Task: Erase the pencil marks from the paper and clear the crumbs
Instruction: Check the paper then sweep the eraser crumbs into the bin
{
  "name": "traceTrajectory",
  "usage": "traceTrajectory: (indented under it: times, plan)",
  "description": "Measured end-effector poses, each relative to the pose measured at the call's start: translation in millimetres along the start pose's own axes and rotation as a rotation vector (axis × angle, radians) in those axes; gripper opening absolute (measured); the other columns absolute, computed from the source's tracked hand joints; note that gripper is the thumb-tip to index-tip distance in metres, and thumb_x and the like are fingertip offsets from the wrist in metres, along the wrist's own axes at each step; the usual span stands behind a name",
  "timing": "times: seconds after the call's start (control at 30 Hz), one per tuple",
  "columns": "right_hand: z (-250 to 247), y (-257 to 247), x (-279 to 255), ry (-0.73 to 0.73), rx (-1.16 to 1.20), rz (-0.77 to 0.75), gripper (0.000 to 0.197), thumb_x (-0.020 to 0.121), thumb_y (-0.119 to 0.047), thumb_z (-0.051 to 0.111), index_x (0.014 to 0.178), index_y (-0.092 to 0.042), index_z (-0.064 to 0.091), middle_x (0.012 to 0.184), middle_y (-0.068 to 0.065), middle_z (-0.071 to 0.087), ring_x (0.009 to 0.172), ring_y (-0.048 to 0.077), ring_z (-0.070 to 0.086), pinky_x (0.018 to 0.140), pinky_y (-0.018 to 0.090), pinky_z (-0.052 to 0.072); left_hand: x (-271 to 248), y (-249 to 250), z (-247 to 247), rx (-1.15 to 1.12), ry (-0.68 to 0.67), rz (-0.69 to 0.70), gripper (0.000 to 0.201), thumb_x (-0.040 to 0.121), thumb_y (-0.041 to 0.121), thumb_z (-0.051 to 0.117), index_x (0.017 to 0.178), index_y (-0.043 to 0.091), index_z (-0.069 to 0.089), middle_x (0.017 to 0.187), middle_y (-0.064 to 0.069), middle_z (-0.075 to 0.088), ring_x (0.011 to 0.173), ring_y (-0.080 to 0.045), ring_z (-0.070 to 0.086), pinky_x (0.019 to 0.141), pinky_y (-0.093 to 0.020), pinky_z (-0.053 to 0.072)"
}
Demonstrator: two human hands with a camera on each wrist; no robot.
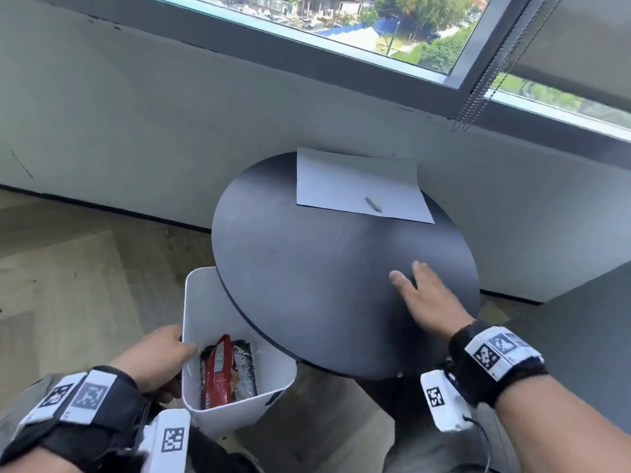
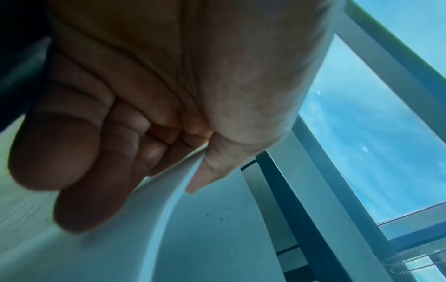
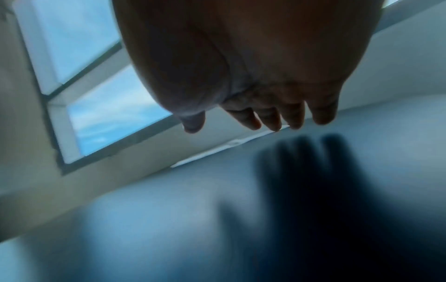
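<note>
A white sheet of paper (image 1: 355, 186) lies at the far side of the round black table (image 1: 307, 274), with a small grey eraser or pencil stub (image 1: 373, 204) on it. My left hand (image 1: 164, 353) grips the rim of a white bin (image 1: 218, 414) held against the table's near-left edge; the left wrist view shows the thumb inside the bin's rim (image 2: 169, 190) and the fingers curled outside. My right hand (image 1: 423, 295) is flat, fingers straight, over the table's near-right part, just above its own shadow (image 3: 313, 171). No crumbs are visible.
Red and black snack wrappers (image 1: 225, 370) lie inside the bin. A grey wall (image 1: 136, 131) and a window (image 1: 392, 29) stand behind the table, with a blind cord (image 1: 478, 93) hanging at the right. Wood floor (image 1: 68, 268) lies to the left.
</note>
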State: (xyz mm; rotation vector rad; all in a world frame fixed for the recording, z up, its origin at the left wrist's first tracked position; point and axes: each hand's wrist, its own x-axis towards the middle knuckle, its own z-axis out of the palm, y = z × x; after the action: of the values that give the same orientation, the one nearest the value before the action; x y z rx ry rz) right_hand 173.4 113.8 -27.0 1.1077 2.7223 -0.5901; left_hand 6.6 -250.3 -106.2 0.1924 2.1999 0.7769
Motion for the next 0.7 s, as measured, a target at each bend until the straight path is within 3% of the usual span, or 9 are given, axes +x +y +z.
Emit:
traceTrajectory:
  times: [0.03, 0.1, 0.23, 0.3, 0.37, 0.43, 0.5, 0.6, 0.7]
  plan:
    - [8.3, 6.8, 1.0, -0.016, -0.043, 0.036, 0.079, 0.091, -0.068, 0.026, 0.140, -0.007, 0.034, 0.155, 0.015, 0.023, 0.144, 0.029, 0.016, 0.115, 0.048, 0.017, -2.3, -0.3, 0.4, -0.004, -0.007, 0.001, 0.016, 0.090, 0.018, 0.057, 0.099, 0.012, 0.068, 0.086, -0.011, 0.076, 0.067, -0.029, 0.074, 0.062, -0.043, 0.061]
    - [32.9, -7.0, -12.1, -0.049, -0.150, 0.009, 0.085, 0.087, -0.075, 0.018, 0.148, -0.016, 0.023, 0.161, 0.007, 0.006, 0.147, 0.030, 0.002, 0.116, 0.057, 0.010, -0.8, -3.4, -0.3, 0.017, -0.013, 0.002, 0.026, 0.079, 0.028, 0.058, 0.098, 0.015, 0.069, 0.089, -0.006, 0.077, 0.073, -0.025, 0.075, 0.068, -0.040, 0.062]
    - [77.5, -89.4, -77.8, -0.173, -0.252, -0.425, 0.094, 0.079, -0.079, 0.005, 0.155, -0.024, -0.005, 0.159, -0.004, -0.024, 0.143, 0.022, -0.030, 0.117, 0.053, -0.009, 1.1, -1.7, -1.2, -0.012, -0.028, -0.014, 0.016, 0.087, 0.016, 0.058, 0.097, 0.012, 0.070, 0.083, -0.008, 0.077, 0.072, -0.028, 0.075, 0.062, -0.033, 0.057]
    - [79.7, -119.4, -106.4, -0.301, -0.144, -0.674, 0.090, 0.085, -0.077, 0.018, 0.155, -0.025, -0.002, 0.161, -0.008, -0.015, 0.145, 0.012, -0.023, 0.119, 0.046, -0.008, 3.2, -0.2, -1.3, 0.011, -0.053, 0.001, 0.030, 0.071, 0.028, 0.058, 0.094, 0.014, 0.071, 0.084, -0.006, 0.077, 0.077, -0.027, 0.075, 0.069, -0.035, 0.059]
    - [65.2, -125.1, -108.5, -0.381, 0.113, -0.777, 0.080, 0.093, -0.062, 0.041, 0.156, -0.025, 0.008, 0.162, -0.011, 0.007, 0.147, 0.001, 0.000, 0.121, 0.029, 0.003, 4.6, -1.3, -0.7, 0.038, -0.078, 0.013, 0.042, 0.058, 0.032, 0.052, 0.091, 0.015, 0.071, 0.084, -0.002, 0.077, 0.079, -0.023, 0.074, 0.073, -0.036, 0.059]
    - [42.3, -113.8, -83.4, -0.262, 0.268, -0.699, 0.075, 0.094, -0.054, 0.048, 0.155, -0.026, 0.015, 0.160, -0.014, 0.017, 0.143, -0.006, 0.012, 0.117, 0.015, 0.010, 6.3, -4.1, -0.9, 0.022, -0.074, 0.007, 0.043, 0.056, 0.031, 0.050, 0.089, 0.013, 0.071, 0.081, -0.003, 0.077, 0.080, -0.026, 0.075, 0.070, -0.037, 0.059]
    - [14.0, -91.0, -37.3, -0.079, 0.201, -0.483, 0.071, 0.096, -0.048, 0.048, 0.154, -0.022, 0.017, 0.159, -0.010, 0.018, 0.142, -0.004, 0.013, 0.111, 0.007, 0.005, 8.7, -7.0, -1.0, 0.012, -0.065, 0.001, 0.042, 0.056, 0.030, 0.051, 0.088, 0.011, 0.071, 0.077, -0.004, 0.077, 0.078, -0.028, 0.075, 0.064, -0.033, 0.059]
    - [-18.9, -50.4, 40.7, -0.032, 0.014, -0.150, 0.069, 0.100, -0.048, 0.040, 0.153, -0.010, 0.019, 0.160, 0.005, 0.020, 0.147, 0.015, 0.016, 0.115, 0.022, 0.010, 15.8, -10.4, -0.6, 0.030, -0.057, 0.012, 0.038, 0.061, 0.029, 0.054, 0.091, 0.012, 0.070, 0.081, -0.005, 0.077, 0.076, -0.027, 0.076, 0.069, -0.039, 0.061]
    - [-16.1, -39.8, 82.4, -0.148, -0.230, -0.073, 0.081, 0.090, -0.069, 0.033, 0.143, -0.007, 0.032, 0.152, 0.015, 0.030, 0.143, 0.034, 0.025, 0.115, 0.039, 0.023, 21.3, -12.7, 1.7, 0.061, -0.046, 0.016, 0.017, 0.083, 0.016, 0.059, 0.096, 0.013, 0.070, 0.085, -0.006, 0.077, 0.078, -0.027, 0.076, 0.071, -0.040, 0.061]
